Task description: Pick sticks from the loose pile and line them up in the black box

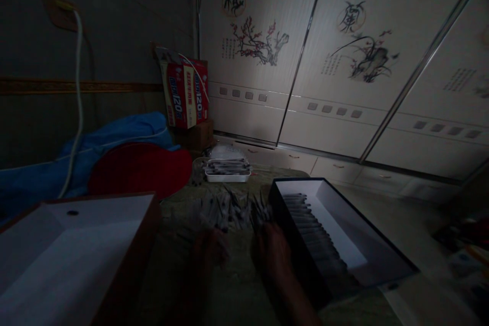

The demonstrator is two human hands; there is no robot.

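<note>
A pile of slim, pen-like sticks with dark tips (217, 211), some looking wrapped in clear plastic, lies on the table in front of me. My right hand (274, 250) is closed around the lower ends of a small bunch of these sticks (260, 211), which point away from me. At the near edge of the pile is my left hand (205, 249), dark and blurred, so its fingers are hard to make out. Right of my right hand, a dark-sided box (344, 224) with a white inside holds a neat row of similar sticks (313, 229).
Farther back stands a white tray (228, 178) full of more sticks. A brown-sided box with a white inside (133, 209) is at left. Behind it lie a red round piece (139, 168) and blue fabric (126, 127). A red and cream carton (187, 94) stands by the cabinet doors (252, 117).
</note>
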